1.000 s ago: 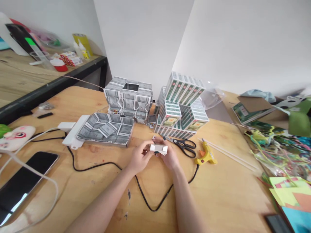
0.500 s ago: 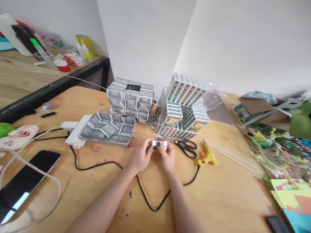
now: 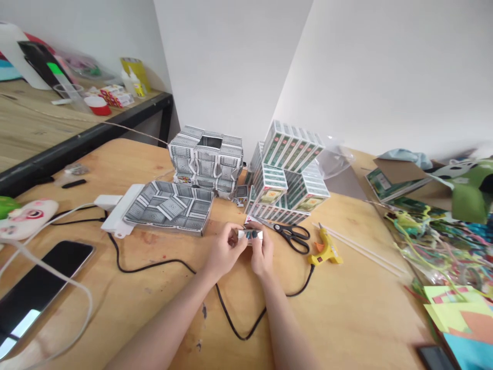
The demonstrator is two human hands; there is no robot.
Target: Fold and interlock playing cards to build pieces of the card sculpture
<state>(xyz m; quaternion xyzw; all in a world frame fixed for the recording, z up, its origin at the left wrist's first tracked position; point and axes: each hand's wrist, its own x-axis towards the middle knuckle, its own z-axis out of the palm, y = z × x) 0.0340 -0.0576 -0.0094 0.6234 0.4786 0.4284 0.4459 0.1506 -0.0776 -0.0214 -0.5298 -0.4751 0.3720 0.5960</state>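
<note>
Between my two hands is a small white card box [image 3: 249, 242], its end turned toward me and mostly covered by fingers. My left hand [image 3: 225, 250] grips it from the left, thumb on the flap at its end. From the other side my right hand [image 3: 263, 252] holds it too, thumb pressed beside the left one. Just beyond stand stacked green-and-white card boxes [image 3: 275, 187]. A structure covered in grey-backed playing cards [image 3: 206, 159] is behind to the left, with a shallow card-lined tray [image 3: 169, 205] in front of it.
Black-handled scissors [image 3: 295, 236] and a yellow glue gun [image 3: 325, 249] lie right of my hands; its black cable [image 3: 231, 313] loops below them. White sticks [image 3: 362, 249] lie farther right. At left are a white power strip [image 3: 122, 213] and a phone [image 3: 46, 293].
My thumbs have shifted on the card box's end, and its white flap looks flatter across the top. Both hands still hold it; the view has shifted slightly.
</note>
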